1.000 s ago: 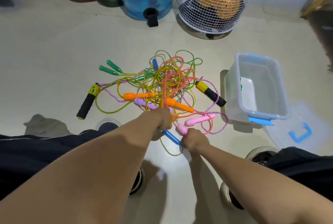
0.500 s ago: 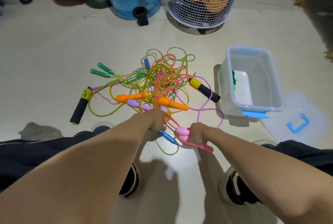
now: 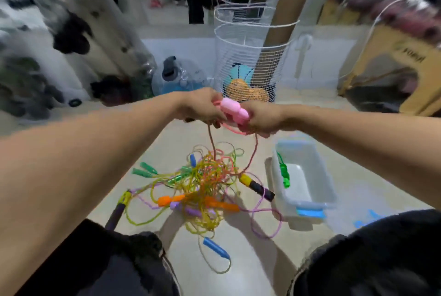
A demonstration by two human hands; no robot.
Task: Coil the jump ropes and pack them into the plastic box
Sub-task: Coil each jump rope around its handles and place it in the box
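Both my hands are raised high above the floor, close together. My right hand (image 3: 261, 118) grips the pink handles (image 3: 232, 111) of a jump rope, and my left hand (image 3: 201, 109) pinches the pink cord beside them. Two strands of that pink cord (image 3: 211, 140) hang down into the tangled pile of coloured jump ropes (image 3: 205, 183) on the floor. The clear plastic box (image 3: 307, 181) with blue latches stands to the right of the pile, with a green rope (image 3: 284, 173) inside it.
The box's clear lid (image 3: 365, 219) lies on the floor at the right. A white wire basket (image 3: 248, 62) with a ball and a blue water jug (image 3: 181, 78) stand behind the pile. A person stands far back. My knees frame the bottom of the view.
Both hands rose from floor level to well above the pile, lifting the pink handles and drawing the pink cord up out of the tangle. The camera tilted up.
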